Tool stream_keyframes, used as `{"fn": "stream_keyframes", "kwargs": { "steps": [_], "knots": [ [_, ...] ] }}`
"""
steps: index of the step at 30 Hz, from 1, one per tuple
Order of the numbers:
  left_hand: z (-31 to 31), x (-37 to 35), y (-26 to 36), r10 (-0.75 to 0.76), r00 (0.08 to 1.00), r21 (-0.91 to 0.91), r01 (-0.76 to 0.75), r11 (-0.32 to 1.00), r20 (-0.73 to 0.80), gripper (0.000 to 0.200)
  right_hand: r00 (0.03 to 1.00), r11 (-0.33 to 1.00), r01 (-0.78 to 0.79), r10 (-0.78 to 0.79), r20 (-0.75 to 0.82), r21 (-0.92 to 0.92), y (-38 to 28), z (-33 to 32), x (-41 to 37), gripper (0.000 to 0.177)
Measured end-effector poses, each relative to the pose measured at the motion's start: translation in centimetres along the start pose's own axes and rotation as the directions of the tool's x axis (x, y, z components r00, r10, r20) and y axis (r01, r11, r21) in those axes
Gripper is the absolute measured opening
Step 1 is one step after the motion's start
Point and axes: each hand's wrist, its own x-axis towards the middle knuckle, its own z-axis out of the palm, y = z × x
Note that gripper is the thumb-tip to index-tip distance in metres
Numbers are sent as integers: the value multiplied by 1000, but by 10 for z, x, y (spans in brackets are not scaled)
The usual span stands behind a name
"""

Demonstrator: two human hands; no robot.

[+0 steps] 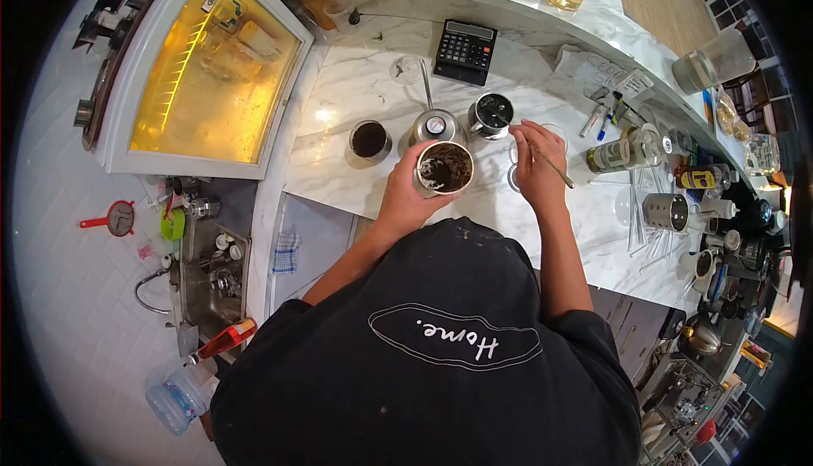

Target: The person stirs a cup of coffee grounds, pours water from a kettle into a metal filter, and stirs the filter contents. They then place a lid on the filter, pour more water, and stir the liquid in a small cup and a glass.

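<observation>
1 glass of dark liquid point(370, 140) stands uncovered toward the left edge of the tabletop point(323, 175); a sideways swing of the left forearm could knock it over. Next comes the left hand point(408, 191), half curled around the side of a cup point(446, 168) whose inside is coated with dark residue. The cup is held above the near edge, mouth up, so a slack grip could drop it there. Behind it stands the gooseneck kettle point(453, 126); pushing the cup away from the body could jolt it. Toward the far edge lies a calculator point(466, 49), which splashes might reach. A metal mug point(489, 130) with dark contents sits right of the kettle. The right hand point(538, 165) pinches 1 slender spoon point(555, 168) between thumb and fingers, angled toward the mug; I cannot tell whether its tip is inside. If so, a jerk could tip the mug.
</observation>
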Motion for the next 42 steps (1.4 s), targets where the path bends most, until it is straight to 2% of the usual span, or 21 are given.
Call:
{"fn": "stream_keyframes", "kwargs": {
  "steps": [4, 7, 11, 12, 16, 19, 20, 28, 31, 36, 39, 42],
  "knots": [
    [-4, -1, -4, 10, 1000, -5, -10, 1000, 3, 78, 997, 997, -73, 73, -21, -18, 11, -5, 0, 19],
    [-8, -1, 0, -3, 1000, -4, 3, 1000, -5, 77, 997, 998, -58, 59, -42, 22, 10, -8, -5, 19],
    [-5, 2, 2, 6, 1000, -6, -6, 1000, 11, 76, 1000, 999, 0, 0, 10, 38, -1, -1, 1, 19],
    [-4, 2, 0, 15, 1000, 2, -15, 1000, 10, 76, 1000, 1000, 18, -18, -26, 17, 1, 2, 3, 13],
    [-5, 3, -6, 19, 1000, 10, -19, 1000, 9, 77, 999, 999, -32, 31, -43, -14, 8, -7, 1, 16],
    [-5, 3, -4, -21, 1000, -28, 22, 999, 11, 79, 1000, 999, -9, 9, -10, 39, 3, -4, -5, 16],
    [-4, 3, -3, -37, 999, -44, 37, 998, 14, 79, 999, 997, 46, -45, -16, 56, 0, 0, -5, 11],
    [-4, 3, -16, 9, 1000, 21, -9, 1000, 3, 82, 999, 999, -29, 29, -24, -26, 5, -6, -6, 17],
    [-2, 2, -14, -25, 1000, -35, 26, 999, 9, 83, 999, 999, 32, -32, -12, 3, -6, 0, -8, 17],
    [-2, 1, -17, 1, 1000, 10, -2, 1000, 21, 82, 997, 997, -76, 77, -20, 18, 0, -4, -4, 14],
    [-3, 1, -14, -1, 1000, 14, 1, 1000, 17, 81, 999, 1000, 7, -8, -50, -24, 4, 0, -14, 14],
    [-2, 3, -7, -1, 999, -6, 1, 1000, 39, 81, 998, 998, 59, -59, -3, 19, -3, 6, -15, 12]
  ]
}}
